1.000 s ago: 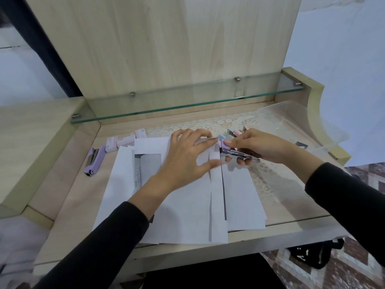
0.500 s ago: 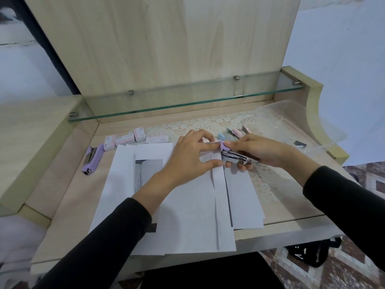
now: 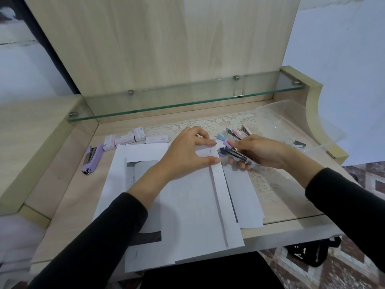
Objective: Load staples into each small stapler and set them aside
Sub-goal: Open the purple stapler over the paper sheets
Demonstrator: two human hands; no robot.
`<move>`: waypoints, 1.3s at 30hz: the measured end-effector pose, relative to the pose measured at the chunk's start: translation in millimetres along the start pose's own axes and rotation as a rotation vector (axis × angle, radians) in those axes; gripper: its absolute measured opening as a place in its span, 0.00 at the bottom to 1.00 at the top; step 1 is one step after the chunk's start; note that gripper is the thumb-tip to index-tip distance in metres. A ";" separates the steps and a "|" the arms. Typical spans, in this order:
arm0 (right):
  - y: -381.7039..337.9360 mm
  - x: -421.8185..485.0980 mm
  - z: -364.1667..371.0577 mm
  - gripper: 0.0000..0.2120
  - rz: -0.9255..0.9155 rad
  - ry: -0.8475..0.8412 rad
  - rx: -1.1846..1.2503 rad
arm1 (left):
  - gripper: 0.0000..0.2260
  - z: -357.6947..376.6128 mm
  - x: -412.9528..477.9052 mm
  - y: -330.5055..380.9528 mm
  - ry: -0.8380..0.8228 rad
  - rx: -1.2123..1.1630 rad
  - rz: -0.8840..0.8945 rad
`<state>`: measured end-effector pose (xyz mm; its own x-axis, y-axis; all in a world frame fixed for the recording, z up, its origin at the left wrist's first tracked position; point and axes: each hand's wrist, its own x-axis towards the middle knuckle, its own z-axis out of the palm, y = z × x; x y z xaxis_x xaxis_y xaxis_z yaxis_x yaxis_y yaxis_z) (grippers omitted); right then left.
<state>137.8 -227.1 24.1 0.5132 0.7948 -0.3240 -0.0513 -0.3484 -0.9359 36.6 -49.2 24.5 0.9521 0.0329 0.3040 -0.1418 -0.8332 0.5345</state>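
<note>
One lilac-and-chrome stapler (image 3: 234, 152) (right hand (image 3: 263, 153)), flat white paper (image 3: 198, 205)

Left hand (image 3: 188, 152) pinches paper strip (image 3: 210, 152); right hand (image 3: 262, 152) grips purple stapler (image 3: 233, 152) beside it.
</note>
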 end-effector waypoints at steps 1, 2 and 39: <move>0.9 -0.6 -1.4 0.14 -0.007 0.024 0.019 | 0.18 -1.7 -0.4 -1.9 0.004 0.007 -0.007; 2.0 -1.5 -2.8 0.13 -0.009 0.054 0.036 | 0.19 -3.6 -0.7 -3.7 0.007 0.014 -0.013; -17.4 -10.7 17.9 0.25 -0.079 0.003 -0.351 | 0.23 -6.7 -2.7 3.2 -0.049 0.032 0.069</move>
<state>118.0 -220.6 41.4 0.5062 0.8247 -0.2522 0.2855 -0.4362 -0.8533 31.8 -48.3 30.6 0.9526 -0.0511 0.3000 -0.1993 -0.8498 0.4880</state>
